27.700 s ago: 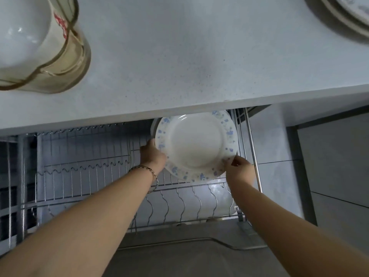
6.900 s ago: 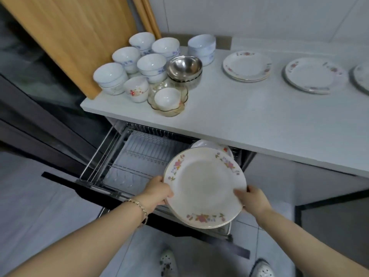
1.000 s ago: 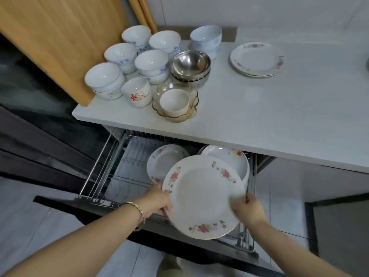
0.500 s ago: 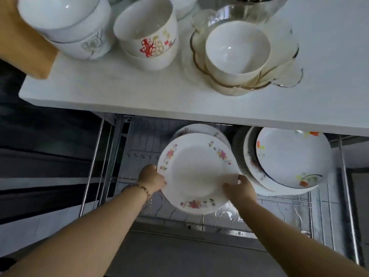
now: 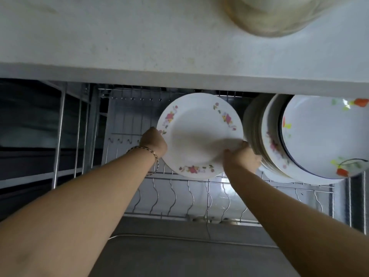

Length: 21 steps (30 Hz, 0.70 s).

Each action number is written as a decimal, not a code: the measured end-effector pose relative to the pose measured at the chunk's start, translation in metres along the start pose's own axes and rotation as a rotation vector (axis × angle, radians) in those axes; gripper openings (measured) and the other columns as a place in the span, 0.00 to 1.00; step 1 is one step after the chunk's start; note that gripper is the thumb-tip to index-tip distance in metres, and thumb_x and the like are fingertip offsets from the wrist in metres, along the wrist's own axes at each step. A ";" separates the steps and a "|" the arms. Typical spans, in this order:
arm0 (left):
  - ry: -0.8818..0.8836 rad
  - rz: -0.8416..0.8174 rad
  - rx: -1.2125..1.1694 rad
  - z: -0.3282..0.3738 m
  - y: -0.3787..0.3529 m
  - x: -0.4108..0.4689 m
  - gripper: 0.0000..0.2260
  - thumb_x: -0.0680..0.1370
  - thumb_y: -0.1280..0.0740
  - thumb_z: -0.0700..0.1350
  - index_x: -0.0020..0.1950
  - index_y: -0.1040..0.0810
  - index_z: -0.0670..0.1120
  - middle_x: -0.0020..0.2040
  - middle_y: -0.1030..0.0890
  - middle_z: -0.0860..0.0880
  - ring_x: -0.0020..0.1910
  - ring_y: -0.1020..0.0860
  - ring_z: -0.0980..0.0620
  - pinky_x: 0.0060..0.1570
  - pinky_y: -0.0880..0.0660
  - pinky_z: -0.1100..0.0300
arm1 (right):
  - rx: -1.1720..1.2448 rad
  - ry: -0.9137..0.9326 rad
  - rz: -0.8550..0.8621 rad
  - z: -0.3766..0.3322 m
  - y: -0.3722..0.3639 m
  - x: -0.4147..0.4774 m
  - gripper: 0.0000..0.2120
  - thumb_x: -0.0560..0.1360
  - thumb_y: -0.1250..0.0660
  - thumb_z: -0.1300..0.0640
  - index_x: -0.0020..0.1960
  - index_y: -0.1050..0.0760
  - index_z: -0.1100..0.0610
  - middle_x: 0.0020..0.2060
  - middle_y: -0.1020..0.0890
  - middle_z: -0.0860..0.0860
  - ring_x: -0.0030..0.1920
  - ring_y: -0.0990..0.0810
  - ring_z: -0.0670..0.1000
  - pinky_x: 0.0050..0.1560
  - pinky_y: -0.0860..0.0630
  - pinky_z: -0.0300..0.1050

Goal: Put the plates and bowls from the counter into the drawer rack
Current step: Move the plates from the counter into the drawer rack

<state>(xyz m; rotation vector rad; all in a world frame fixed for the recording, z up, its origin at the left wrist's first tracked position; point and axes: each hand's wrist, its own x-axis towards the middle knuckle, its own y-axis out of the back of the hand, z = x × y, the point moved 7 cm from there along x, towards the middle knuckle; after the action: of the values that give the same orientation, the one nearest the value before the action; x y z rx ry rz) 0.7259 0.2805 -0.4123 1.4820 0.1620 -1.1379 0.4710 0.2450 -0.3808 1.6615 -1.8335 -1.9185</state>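
Racking step. My left hand (image 5: 154, 144) and right hand (image 5: 241, 158) hold the floral plate (image 5: 197, 134) upright over the drawer rack (image 5: 179, 196), fingers clamped on its rim. Next: seat it squarely between wires.

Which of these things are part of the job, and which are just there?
Part of the job: flowered plate, held by left hand and right hand; wire rack; plates already standing in it; counter; glass bowl on it.
Just there: bracelet; dark panel at left.
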 end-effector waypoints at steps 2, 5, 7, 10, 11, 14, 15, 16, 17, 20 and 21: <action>-0.004 -0.025 0.039 0.003 0.000 0.000 0.19 0.75 0.35 0.34 0.65 0.30 0.35 0.62 0.23 0.39 0.62 0.24 0.41 0.58 0.24 0.54 | 0.037 -0.029 -0.009 0.000 0.000 -0.001 0.21 0.75 0.38 0.59 0.68 0.33 0.55 0.65 0.32 0.63 0.65 0.33 0.62 0.64 0.34 0.49; 0.011 -0.065 0.033 0.009 0.004 0.004 0.26 0.73 0.32 0.34 0.69 0.36 0.38 0.64 0.27 0.41 0.63 0.26 0.41 0.61 0.25 0.53 | 0.136 -0.005 -0.056 0.003 -0.007 0.001 0.23 0.75 0.39 0.61 0.70 0.35 0.56 0.64 0.27 0.61 0.63 0.27 0.60 0.60 0.30 0.48; 0.021 -0.081 -0.104 0.017 0.007 0.010 0.27 0.72 0.32 0.36 0.69 0.36 0.40 0.63 0.27 0.42 0.62 0.26 0.42 0.55 0.25 0.55 | 0.178 -0.022 -0.061 0.008 -0.009 0.006 0.24 0.74 0.37 0.60 0.69 0.35 0.56 0.62 0.24 0.60 0.62 0.26 0.61 0.59 0.29 0.48; 0.088 -0.106 -0.417 0.024 0.004 0.014 0.24 0.73 0.31 0.38 0.68 0.32 0.39 0.62 0.24 0.42 0.60 0.24 0.42 0.48 0.28 0.58 | 0.264 -0.077 -0.079 0.020 -0.011 0.014 0.27 0.71 0.33 0.60 0.68 0.36 0.58 0.61 0.22 0.58 0.63 0.26 0.61 0.61 0.29 0.50; 0.102 -0.099 -0.475 0.025 0.003 0.014 0.24 0.73 0.32 0.38 0.68 0.32 0.39 0.63 0.24 0.41 0.60 0.24 0.42 0.48 0.29 0.58 | 0.296 -0.075 -0.095 0.023 -0.013 0.015 0.28 0.71 0.32 0.60 0.69 0.36 0.59 0.61 0.22 0.58 0.62 0.25 0.60 0.61 0.29 0.49; 0.113 -0.070 -0.541 0.022 -0.003 0.009 0.23 0.74 0.33 0.38 0.68 0.34 0.39 0.62 0.25 0.41 0.56 0.24 0.42 0.48 0.30 0.58 | 0.249 0.022 -0.130 0.024 -0.015 0.014 0.27 0.72 0.34 0.60 0.70 0.35 0.58 0.61 0.22 0.59 0.61 0.23 0.59 0.60 0.28 0.49; 0.119 -0.078 -0.558 0.019 -0.007 0.006 0.23 0.74 0.33 0.39 0.68 0.33 0.40 0.60 0.24 0.40 0.52 0.25 0.43 0.47 0.30 0.58 | 0.236 0.044 -0.125 0.025 -0.016 0.014 0.25 0.73 0.34 0.60 0.69 0.33 0.59 0.61 0.22 0.59 0.60 0.24 0.59 0.60 0.28 0.49; 0.125 -0.089 -0.576 0.016 -0.011 0.004 0.23 0.73 0.33 0.39 0.67 0.33 0.40 0.57 0.24 0.41 0.49 0.25 0.44 0.45 0.30 0.58 | 0.232 0.052 -0.123 0.027 -0.016 0.014 0.23 0.73 0.35 0.59 0.68 0.32 0.59 0.60 0.22 0.60 0.60 0.24 0.60 0.60 0.27 0.50; 0.133 -0.097 -0.594 0.012 -0.015 0.000 0.23 0.73 0.33 0.40 0.67 0.32 0.40 0.55 0.23 0.41 0.46 0.25 0.45 0.44 0.28 0.58 | 0.221 0.065 -0.116 0.029 -0.017 0.016 0.22 0.73 0.35 0.59 0.66 0.31 0.60 0.59 0.22 0.60 0.59 0.24 0.60 0.59 0.27 0.51; 0.178 -0.104 -0.679 -0.003 -0.029 -0.007 0.25 0.71 0.32 0.40 0.67 0.34 0.40 0.60 0.24 0.41 0.52 0.24 0.43 0.52 0.25 0.52 | 0.171 0.103 -0.107 0.034 -0.020 0.021 0.17 0.73 0.36 0.60 0.61 0.28 0.61 0.56 0.22 0.61 0.56 0.24 0.62 0.55 0.26 0.51; 0.192 -0.118 -0.722 -0.006 -0.034 -0.011 0.26 0.72 0.31 0.40 0.68 0.35 0.41 0.62 0.25 0.41 0.52 0.26 0.44 0.53 0.26 0.52 | 0.177 0.102 -0.100 0.036 -0.020 0.022 0.16 0.73 0.36 0.60 0.60 0.27 0.61 0.56 0.22 0.62 0.56 0.24 0.62 0.54 0.26 0.51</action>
<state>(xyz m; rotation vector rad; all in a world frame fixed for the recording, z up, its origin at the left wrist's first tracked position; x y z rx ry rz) 0.7005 0.3009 -0.4292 0.9330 0.7224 -0.8873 0.4500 0.2632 -0.4183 1.8988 -1.9667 -1.7127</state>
